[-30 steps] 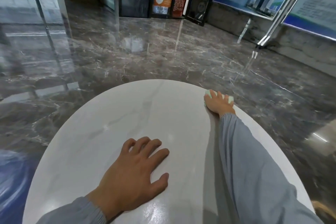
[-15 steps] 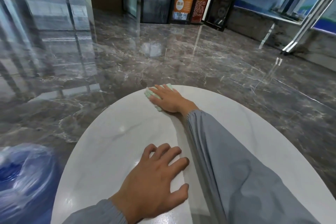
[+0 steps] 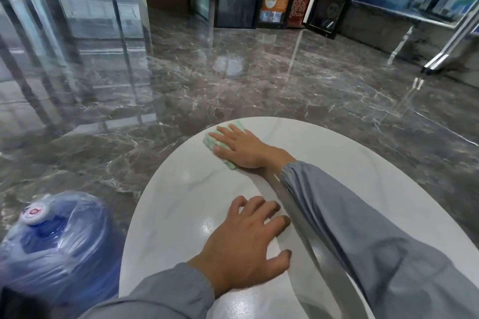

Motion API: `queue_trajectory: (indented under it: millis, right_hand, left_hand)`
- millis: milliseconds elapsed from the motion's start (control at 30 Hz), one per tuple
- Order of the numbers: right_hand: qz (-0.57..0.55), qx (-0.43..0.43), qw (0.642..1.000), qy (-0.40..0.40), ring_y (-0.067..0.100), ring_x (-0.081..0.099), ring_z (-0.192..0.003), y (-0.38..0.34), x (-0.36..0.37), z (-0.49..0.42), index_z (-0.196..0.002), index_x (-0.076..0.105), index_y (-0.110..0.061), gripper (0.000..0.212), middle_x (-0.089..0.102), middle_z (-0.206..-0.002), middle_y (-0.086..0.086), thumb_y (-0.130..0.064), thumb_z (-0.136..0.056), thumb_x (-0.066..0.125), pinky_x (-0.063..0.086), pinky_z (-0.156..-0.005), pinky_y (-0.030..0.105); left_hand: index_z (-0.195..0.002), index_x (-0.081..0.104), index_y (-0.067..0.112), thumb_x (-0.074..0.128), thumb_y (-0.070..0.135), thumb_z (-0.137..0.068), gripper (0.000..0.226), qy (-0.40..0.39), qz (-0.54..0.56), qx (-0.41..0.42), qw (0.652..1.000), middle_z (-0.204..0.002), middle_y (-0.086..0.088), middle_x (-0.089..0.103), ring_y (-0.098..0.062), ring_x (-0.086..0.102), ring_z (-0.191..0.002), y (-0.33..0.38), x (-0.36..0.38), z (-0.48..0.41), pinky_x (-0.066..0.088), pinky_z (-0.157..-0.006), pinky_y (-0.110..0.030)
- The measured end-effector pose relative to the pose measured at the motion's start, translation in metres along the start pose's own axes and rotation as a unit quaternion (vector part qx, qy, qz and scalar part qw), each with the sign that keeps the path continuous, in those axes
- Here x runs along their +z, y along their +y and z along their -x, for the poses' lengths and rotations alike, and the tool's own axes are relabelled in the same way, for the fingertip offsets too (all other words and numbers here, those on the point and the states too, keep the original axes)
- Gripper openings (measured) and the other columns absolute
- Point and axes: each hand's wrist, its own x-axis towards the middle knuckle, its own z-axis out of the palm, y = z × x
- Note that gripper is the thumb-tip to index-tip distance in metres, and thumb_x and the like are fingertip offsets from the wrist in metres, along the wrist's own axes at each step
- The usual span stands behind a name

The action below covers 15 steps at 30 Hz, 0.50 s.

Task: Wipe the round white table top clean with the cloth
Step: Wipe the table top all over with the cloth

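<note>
White table top (image 3: pixel 186 189) — right hand (image 3: pixel 241 149) presses flat on the cloth (image 3: pixel 209 141), left hand (image 3: pixel 241 246) rests splayed.

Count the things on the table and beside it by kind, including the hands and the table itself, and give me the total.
hands: 2, the left hand and the right hand
cloth: 1
table: 1
water bottle: 1
total: 5
</note>
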Motion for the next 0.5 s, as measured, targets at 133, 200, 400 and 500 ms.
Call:
queue_trajectory:
  millis: [133, 200, 400, 500]
  right_hand:
    - [-0.019, 0.136, 0.99, 0.011, 0.024, -0.007, -0.16, 0.023, -0.011, 0.002, -0.164, 0.006, -0.044, 0.062, -0.003, -0.173, -0.01, -0.064, -0.106, 0.015, -0.002, -0.126, 0.054]
    - [-0.016, 0.165, 0.986, 0.01, 0.028, -0.01, -0.159, 0.002, -0.009, -0.002, -0.163, 0.003, -0.045, 0.06, -0.005, -0.173, -0.01, -0.06, -0.106, 0.012, -0.005, -0.125, 0.056]
    - [0.002, -0.068, 0.998, 0.015, 0.02, -0.01, -0.159, -0.109, 0.018, 0.017, -0.162, 0.008, -0.047, 0.056, -0.001, -0.173, -0.014, -0.058, -0.109, 0.019, -0.01, -0.123, 0.049]
    - [0.002, -0.111, 0.994, 0.015, 0.017, -0.005, -0.159, -0.1, 0.019, 0.024, -0.162, 0.012, -0.046, 0.058, 0.004, -0.173, -0.013, -0.062, -0.107, 0.022, -0.003, -0.125, 0.046]
  left_hand:
    - [-0.125, 0.063, 0.027, 0.05, 0.052, -0.098, 0.04, -0.003, 0.068, 0.009, 0.998, -0.133, 0.008, 0.056, -0.013, 0.045, -0.126, -0.015, -0.013, 0.004, 0.033, -0.112, -0.031]
    - [-0.111, 0.07, 0.023, 0.053, 0.044, -0.098, 0.029, 0.014, 0.064, 0.011, 0.998, -0.118, 0.006, 0.064, -0.014, 0.054, -0.111, -0.031, -0.024, 0.012, 0.045, -0.1, -0.032]
    - [-0.077, 0.066, 0.023, 0.058, 0.041, -0.094, 0.026, 0.102, 0.08, -0.077, 0.989, -0.08, 0.012, 0.06, -0.01, 0.055, -0.08, -0.083, -0.053, 0.061, 0.051, -0.076, -0.035]
    - [-0.078, 0.066, 0.024, 0.059, 0.039, -0.095, 0.024, 0.133, 0.103, -0.091, 0.982, -0.081, 0.014, 0.06, -0.008, 0.055, -0.082, -0.09, -0.058, 0.088, 0.051, -0.079, -0.033]
